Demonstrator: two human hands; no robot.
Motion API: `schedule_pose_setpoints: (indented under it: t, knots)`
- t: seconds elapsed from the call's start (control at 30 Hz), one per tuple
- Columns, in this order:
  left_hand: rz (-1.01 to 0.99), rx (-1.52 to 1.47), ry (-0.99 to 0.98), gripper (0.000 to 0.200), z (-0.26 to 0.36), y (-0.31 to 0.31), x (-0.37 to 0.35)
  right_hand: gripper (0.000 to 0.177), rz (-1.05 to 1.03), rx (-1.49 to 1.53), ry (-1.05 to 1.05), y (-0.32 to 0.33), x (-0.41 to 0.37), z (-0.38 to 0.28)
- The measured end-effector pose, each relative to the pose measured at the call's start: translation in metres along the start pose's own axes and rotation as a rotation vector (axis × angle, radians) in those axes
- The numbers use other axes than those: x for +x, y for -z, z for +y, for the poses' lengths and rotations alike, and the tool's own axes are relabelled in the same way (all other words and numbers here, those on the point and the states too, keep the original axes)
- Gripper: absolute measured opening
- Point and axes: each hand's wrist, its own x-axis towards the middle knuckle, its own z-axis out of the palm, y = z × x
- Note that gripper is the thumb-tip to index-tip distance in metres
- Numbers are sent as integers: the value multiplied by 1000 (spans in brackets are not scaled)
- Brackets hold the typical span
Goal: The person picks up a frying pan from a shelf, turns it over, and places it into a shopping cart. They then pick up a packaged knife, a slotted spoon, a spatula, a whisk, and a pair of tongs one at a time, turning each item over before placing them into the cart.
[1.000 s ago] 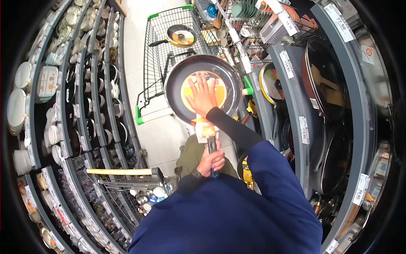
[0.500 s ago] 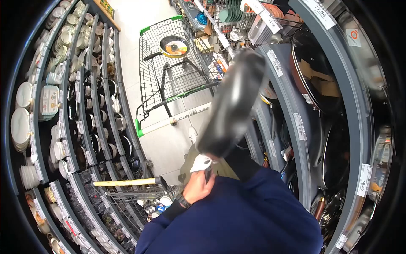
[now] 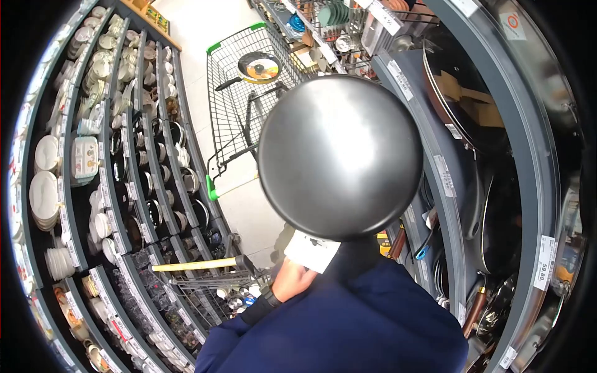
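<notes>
A large dark grey frying pan fills the middle of the view, its smooth round face turned up to me. My left hand is closed at its near side, by the handle, which is mostly hidden. A white label hangs there, against my fingers. My right hand is out of sight; only the dark right sleeve shows, passing under the pan's near edge.
Ahead stands a shopping cart with a smaller pan in it. Another cart's yellow handle is at lower left. Shelves of dishes line the left; shelves with pans line the right.
The pan has turned from nearly edge-on to face me broadly, and its blur has gone. The white label has swung out flat. My left hand keeps its hold.
</notes>
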Motion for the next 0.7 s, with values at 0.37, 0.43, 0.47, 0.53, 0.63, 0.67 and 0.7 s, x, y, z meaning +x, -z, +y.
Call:
schedule_pose_setpoints:
  t: [0.37,0.43,0.47,0.53,0.63,0.67,0.7]
  knots:
    - [-280,-998,619,12,1,25,4,65,58,52,-65,15,-2,-4]
    - [-283,-1026,651,12,0,26,4,65,69,52,-72,16,-3,-4]
    - [-282,-1030,655,12,0,26,4,65,69,51,-74,17,-3,-4]
    - [-265,-1129,725,11,-1,25,6,65,74,44,-81,18,-4,-2]
    - [-278,-1197,776,19,0,26,12,65,77,35,-89,20,-5,-1]
    - [-270,-1204,776,19,-2,25,13,65,78,35,-92,21,-5,-1]
    - [-294,-1329,828,23,-4,24,12,65,80,33,-100,22,-6,0]
